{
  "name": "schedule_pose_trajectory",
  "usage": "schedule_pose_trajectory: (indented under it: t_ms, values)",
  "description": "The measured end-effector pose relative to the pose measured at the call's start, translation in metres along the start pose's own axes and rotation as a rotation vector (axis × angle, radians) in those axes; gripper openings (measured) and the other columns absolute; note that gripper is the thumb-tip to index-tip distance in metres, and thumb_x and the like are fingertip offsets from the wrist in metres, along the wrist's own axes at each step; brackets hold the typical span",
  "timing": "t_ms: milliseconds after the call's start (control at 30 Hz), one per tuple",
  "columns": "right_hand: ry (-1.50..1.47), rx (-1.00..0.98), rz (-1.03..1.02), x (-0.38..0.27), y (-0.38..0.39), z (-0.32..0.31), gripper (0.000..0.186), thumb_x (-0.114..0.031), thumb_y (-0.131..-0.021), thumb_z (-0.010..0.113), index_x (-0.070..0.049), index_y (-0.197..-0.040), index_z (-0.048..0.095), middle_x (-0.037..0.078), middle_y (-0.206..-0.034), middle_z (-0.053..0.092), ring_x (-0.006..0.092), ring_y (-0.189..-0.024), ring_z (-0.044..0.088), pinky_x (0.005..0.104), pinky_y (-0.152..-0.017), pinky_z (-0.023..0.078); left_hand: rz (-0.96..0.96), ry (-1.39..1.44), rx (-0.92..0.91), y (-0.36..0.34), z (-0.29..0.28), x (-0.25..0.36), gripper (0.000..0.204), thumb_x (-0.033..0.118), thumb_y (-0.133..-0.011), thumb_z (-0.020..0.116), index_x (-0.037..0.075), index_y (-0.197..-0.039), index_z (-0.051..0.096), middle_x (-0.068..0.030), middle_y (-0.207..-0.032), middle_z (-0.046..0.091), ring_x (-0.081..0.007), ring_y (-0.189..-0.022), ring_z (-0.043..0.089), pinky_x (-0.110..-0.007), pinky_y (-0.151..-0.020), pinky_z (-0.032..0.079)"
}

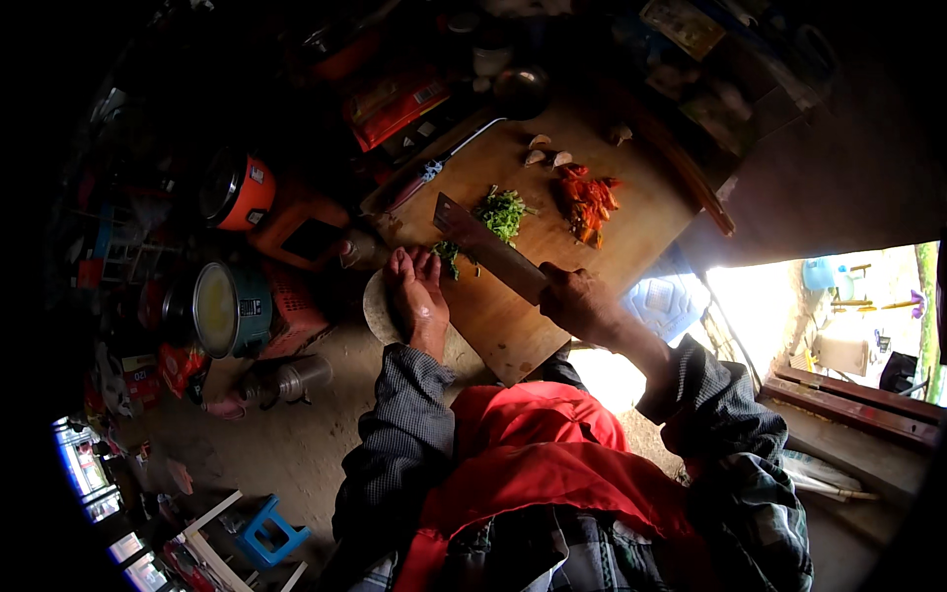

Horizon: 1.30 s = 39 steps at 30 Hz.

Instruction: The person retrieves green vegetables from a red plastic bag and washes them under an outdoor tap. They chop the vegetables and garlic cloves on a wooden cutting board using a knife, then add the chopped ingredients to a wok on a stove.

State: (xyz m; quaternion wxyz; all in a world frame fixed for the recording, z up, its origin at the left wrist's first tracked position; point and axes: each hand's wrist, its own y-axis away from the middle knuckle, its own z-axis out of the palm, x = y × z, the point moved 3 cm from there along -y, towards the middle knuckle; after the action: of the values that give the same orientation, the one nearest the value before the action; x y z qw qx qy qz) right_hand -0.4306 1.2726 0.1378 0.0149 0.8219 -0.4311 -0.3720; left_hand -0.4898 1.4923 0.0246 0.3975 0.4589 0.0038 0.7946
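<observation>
My right hand [580,301] grips the handle of a cleaver [493,253], its broad blade slanting up to the left across the wooden cutting board [612,148]. Chopped greens [505,212] lie in a small pile beyond the blade, with a few more bits on its near side. My left hand [420,299] is turned palm up at the board's left edge, fingers extended and slightly curled. A round pale dish [379,308] shows beside and partly behind it; whether they touch I cannot tell. Chopped red peppers [589,202] and several garlic cloves [560,159] sit farther back.
A long-handled utensil [444,163] lies along the board's left side, and a wooden stick [681,173] along its right. A green tin [219,309], an orange pot [240,190] and a red packet [397,107] crowd the left and back. A blue stool [271,533] stands at lower left.
</observation>
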Motion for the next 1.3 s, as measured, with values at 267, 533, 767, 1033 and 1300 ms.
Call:
schedule_pose_trajectory:
  t_ms: [267,533,767,1033,1300]
  values:
    - [-0.04,-0.005,0.005,0.018,-0.014,0.026,0.022,-0.018,-0.078,0.055,-0.005,-0.095,0.052,0.022,-0.075,0.059,0.0385,-0.075,0.059,0.0451,-0.066,0.047,-0.001,-0.187,-0.007,0.007,-0.003,0.004,0.045,0.033,-0.089,0.054,0.007,-0.122,0.038,-0.0072,-0.11,0.051,-0.0192,-0.101,0.05,-0.034,-0.092,0.039]
    - [0.064,0.084,-0.038,0.008,-0.003,0.002,0.02,-0.016,-0.078,0.053,-0.006,-0.095,0.051,0.02,-0.071,0.059,0.0387,-0.07,0.059,0.0481,-0.064,0.046,0.28,-0.974,-0.28,0.028,-0.01,0.003,0.026,0.001,-0.081,0.058,0.003,-0.107,0.054,-0.0069,-0.095,0.06,-0.0129,-0.086,0.057,-0.024,-0.076,0.045]
    - [0.242,0.03,-0.097,-0.003,-0.019,0.019,0.02,-0.015,-0.08,0.047,-0.005,-0.098,0.049,0.02,-0.067,0.058,0.0381,-0.069,0.059,0.0476,-0.061,0.047,0.326,-0.992,-0.313,0.015,-0.004,-0.011,0.025,0.003,-0.08,0.062,0.003,-0.104,0.056,-0.0041,-0.087,0.064,-0.0111,-0.078,0.059,-0.024,-0.072,0.046]
    - [-0.148,0.101,-0.011,0.02,-0.009,0.011,0.025,-0.019,-0.08,0.054,-0.004,-0.1,0.049,0.021,-0.07,0.059,0.0348,-0.063,0.06,0.0421,-0.059,0.049,0.597,-0.989,-0.394,0.04,0.066,0.012,0.023,0.0,-0.075,0.064,0.007,-0.095,0.056,-0.005,-0.1,0.058,-0.0211,-0.095,0.053,-0.032,-0.084,0.041]
    - [-0.605,0.031,0.158,0.026,0.019,-0.011,0.021,-0.015,-0.082,0.051,-0.001,-0.097,0.046,0.01,-0.058,0.052,0.0192,-0.046,0.055,0.0333,-0.041,0.044,0.793,-1.082,-0.458,0.002,0.065,-0.011,0.022,-0.003,-0.07,0.063,0.005,-0.09,0.057,-0.0084,-0.092,0.06,-0.0273,-0.085,0.056,-0.035,-0.072,0.046]
